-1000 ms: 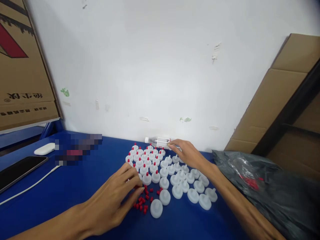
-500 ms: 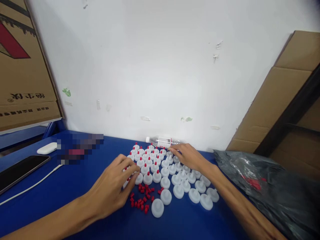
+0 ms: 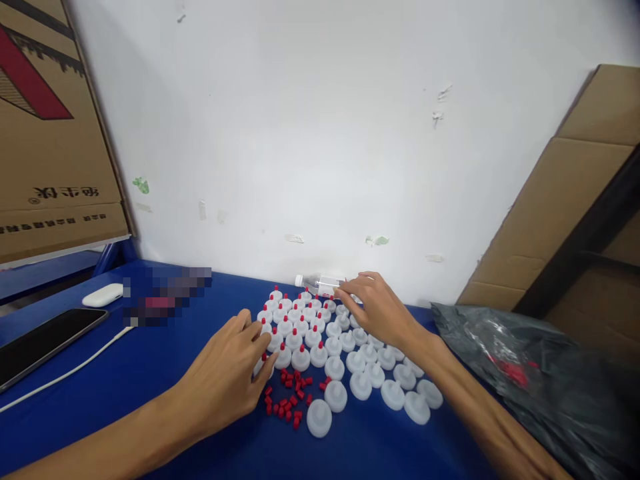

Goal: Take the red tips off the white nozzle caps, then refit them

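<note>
On the blue table stand several white nozzle caps, wide at the base with a narrow spout. Those on the left, such as this nozzle cap (image 3: 301, 360), wear small red tips; those on the right, like this bare nozzle cap (image 3: 361, 385), do not. My left hand (image 3: 227, 370) is at the left edge of the red-tipped group, its fingers bent and apart beside a cap they partly cover. Above the back of the bare group, my right hand (image 3: 377, 310) reaches out with fingers extended, close to the rearmost caps. Loose red tips (image 3: 287, 403) lie scattered at the front.
A clear plastic bottle (image 3: 315, 285) lies against the white wall. At left are a phone (image 3: 55, 343), a white case (image 3: 103, 295), a cable (image 3: 75, 370) and a cardboard box (image 3: 60, 153). A grey plastic bag (image 3: 565, 400) and cardboard (image 3: 555, 193) occupy the right side.
My right hand has risen slightly, its fingers now overlapping the bottle. My left hand's fingers have drawn slightly back from the red-tipped caps. The view has shifted a little.
</note>
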A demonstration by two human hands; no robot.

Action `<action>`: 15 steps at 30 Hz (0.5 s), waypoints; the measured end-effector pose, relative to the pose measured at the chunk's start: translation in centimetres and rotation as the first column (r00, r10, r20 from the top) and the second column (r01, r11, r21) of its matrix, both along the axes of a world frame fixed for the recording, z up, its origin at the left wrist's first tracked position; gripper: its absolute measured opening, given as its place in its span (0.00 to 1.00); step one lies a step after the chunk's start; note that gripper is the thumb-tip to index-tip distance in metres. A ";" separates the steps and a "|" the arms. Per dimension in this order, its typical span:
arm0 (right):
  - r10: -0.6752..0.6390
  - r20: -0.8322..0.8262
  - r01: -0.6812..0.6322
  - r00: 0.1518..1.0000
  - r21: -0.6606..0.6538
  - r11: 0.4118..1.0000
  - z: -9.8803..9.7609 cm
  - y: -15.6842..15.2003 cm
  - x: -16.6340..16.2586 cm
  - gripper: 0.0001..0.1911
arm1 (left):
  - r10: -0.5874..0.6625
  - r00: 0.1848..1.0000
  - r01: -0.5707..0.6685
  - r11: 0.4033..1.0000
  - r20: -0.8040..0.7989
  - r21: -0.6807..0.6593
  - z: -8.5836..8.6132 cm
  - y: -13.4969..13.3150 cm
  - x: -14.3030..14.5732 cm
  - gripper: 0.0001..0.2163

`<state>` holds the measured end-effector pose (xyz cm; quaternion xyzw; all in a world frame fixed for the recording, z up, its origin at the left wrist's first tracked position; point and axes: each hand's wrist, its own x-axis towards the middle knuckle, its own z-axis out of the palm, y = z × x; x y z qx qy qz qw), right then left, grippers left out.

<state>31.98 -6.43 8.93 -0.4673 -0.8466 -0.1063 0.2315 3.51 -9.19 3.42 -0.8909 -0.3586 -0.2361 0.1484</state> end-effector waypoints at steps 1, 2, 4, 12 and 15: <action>0.017 0.000 -0.017 1.000 0.013 1.000 0.4 -0.4 -0.6 0.20 | 0.010 1.000 -0.010 1.000 -0.006 -0.008 -0.1 0.1 0.0 0.13; 0.035 0.000 -0.035 0.999 0.026 0.999 0.8 -0.9 -1.3 0.20 | 0.017 1.000 -0.017 1.000 -0.014 -0.014 -0.1 0.1 -0.1 0.13; 0.079 0.018 -0.080 0.997 0.058 0.995 1.6 -2.0 -2.6 0.19 | 0.018 0.999 -0.018 1.000 -0.034 -0.024 -0.1 0.2 -0.1 0.14; 0.206 -0.018 -0.202 0.978 0.132 0.970 1.2 -6.5 -5.6 0.11 | -0.053 0.976 0.049 0.998 0.213 0.027 1.1 -0.2 0.0 0.10; 0.205 -0.118 -0.199 0.972 0.058 0.978 -0.8 -7.9 -6.4 0.22 | -0.208 0.913 0.219 0.976 0.350 0.009 1.2 -0.9 0.1 0.08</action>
